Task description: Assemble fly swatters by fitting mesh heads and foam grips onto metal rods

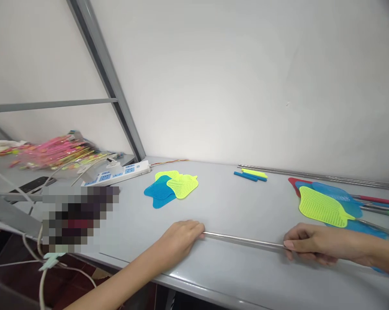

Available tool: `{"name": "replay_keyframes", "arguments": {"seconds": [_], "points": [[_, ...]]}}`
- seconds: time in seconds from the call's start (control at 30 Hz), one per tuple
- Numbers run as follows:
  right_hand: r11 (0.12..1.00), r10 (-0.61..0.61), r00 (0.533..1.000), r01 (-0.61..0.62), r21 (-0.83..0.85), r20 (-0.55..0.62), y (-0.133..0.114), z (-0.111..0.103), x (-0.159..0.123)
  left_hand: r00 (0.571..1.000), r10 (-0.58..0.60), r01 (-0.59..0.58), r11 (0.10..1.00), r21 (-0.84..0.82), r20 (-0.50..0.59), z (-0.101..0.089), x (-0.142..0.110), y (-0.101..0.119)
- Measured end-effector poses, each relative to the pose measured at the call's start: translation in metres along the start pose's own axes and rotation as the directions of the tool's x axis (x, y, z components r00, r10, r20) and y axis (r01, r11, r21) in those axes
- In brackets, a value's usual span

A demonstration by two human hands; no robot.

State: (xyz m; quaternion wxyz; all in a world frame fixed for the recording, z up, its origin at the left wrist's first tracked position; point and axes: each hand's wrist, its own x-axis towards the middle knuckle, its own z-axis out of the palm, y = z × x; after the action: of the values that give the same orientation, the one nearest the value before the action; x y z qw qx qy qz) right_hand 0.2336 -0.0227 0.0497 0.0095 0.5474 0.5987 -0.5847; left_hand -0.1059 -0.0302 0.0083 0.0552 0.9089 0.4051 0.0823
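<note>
As left hand (183, 237) overgrips rod (242, 239), right hand (320, 243) pinches it.

Diffuse light was bright on the white wall (233, 86). Soft shadow lay beneath the right hand (317, 244); glare marked the table edge (191, 284); pink packets (57, 150) appeared blurred.

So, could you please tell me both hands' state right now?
Left hand: closed, holding the thin silver metal rod.
Right hand: closed, holding the same rod.

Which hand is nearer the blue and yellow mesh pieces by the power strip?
Left. The left hand is on the near side of the mesh pieces; the right hand is well off to their right.
</note>
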Motion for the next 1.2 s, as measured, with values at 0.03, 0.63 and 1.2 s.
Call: {"name": "replay_keyframes", "arguments": {"seconds": [0.03,0.63,1.2], "points": [[1.0,0.012,1.0,-0.012,0.001,0.007,-0.001,0.003,-0.001,1.0,-0.001,0.001,1.0,0.014,0.009,0.0,-0.002,0.0],[0.984,-0.107,0.976,0.078,0.159,0.188,-0.023,0.063,0.036,0.992,0.078,-0.089,0.989,0.114,0.103,0.012,-0.006,0.021],[0.966,-0.058,0.984,0.012,0.259,0.171,-0.006,0.038,0.02,0.999,-0.046,0.046,0.998,-0.04,-0.009,-0.005,-0.021,-0.022]]}}
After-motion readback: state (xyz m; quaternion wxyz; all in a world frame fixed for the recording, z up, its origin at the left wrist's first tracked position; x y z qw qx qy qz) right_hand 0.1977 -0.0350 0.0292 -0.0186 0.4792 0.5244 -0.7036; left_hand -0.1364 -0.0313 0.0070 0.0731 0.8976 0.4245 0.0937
